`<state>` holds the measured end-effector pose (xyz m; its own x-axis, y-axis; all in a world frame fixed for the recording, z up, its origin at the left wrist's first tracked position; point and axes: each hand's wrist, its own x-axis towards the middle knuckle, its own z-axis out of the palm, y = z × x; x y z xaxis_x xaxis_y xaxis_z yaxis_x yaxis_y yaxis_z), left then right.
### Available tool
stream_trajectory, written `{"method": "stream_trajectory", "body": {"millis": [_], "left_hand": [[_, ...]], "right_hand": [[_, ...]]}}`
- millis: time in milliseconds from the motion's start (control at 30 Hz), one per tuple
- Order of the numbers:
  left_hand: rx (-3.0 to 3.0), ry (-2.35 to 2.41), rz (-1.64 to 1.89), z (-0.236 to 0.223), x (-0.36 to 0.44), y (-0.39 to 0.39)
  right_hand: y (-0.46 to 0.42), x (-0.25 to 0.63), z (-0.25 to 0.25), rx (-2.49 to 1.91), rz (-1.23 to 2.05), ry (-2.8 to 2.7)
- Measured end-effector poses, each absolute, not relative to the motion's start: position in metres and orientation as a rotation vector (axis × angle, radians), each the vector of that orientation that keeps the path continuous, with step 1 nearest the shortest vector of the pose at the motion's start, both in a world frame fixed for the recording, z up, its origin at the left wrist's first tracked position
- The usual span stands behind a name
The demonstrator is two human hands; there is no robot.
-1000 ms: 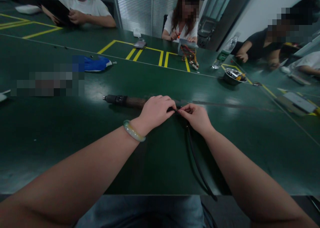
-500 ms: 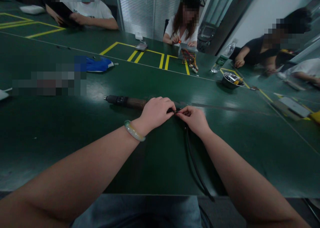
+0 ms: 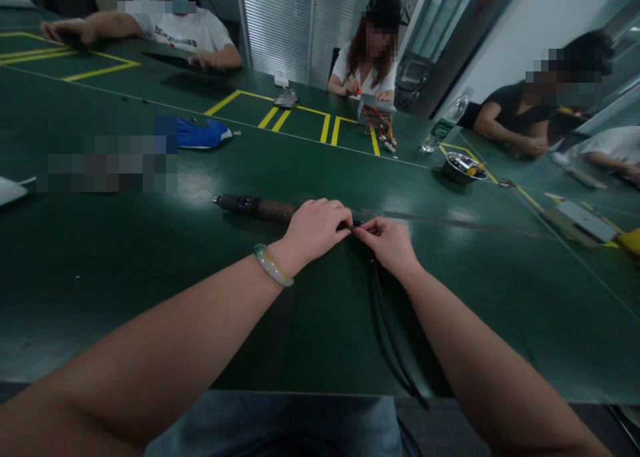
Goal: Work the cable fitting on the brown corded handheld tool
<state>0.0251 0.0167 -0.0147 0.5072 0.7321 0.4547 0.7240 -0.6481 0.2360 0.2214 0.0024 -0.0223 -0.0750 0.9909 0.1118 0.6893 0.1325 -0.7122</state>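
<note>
left hand point(image 3: 320, 229) resting over dark handheld tool point(image 3: 260, 208) on green tabletop point(image 3: 190, 310), both grips pinching small dark piece point(image 3: 353, 228) near black cable point(image 3: 387, 320).

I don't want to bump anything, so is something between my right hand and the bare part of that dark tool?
Yes: your left hand lies over the dark tool, between its exposed part and your right hand. The metal bowl and bottle stand farther off, outside that gap.

A blue item point(image 3: 203, 135) is seen beyond the left hand point(image 3: 319, 233), while a plastic bottle point(image 3: 443, 129) and a metal bowl point(image 3: 459, 176) are set beyond the right hand point(image 3: 389, 242).
</note>
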Motion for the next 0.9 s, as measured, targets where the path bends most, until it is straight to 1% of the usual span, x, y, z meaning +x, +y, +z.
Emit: {"method": "stream_trajectory", "body": {"millis": [400, 667, 767, 900], "left_hand": [[2.72, 1.308, 0.837, -0.0158, 0.0274, 0.0189], [2.723, 1.252, 0.83, -0.0157, 0.0244, 0.022], [2.727, 1.239, 0.829, -0.0149, 0.0247, 0.0217], [2.728, 1.24, 0.823, -0.0143, 0.0248, 0.0216]], "right_hand": [[0.0013, 0.2189, -0.0272, -1.57, 0.544, -1.824], [0.0004, 0.2163, -0.0261, -1.566, 0.394, -1.882], [0.0007, 0.2159, -0.0264, -1.606, 0.423, -1.852], [0.002, 0.2162, -0.0263, -1.653, 0.544, -1.805]]}}
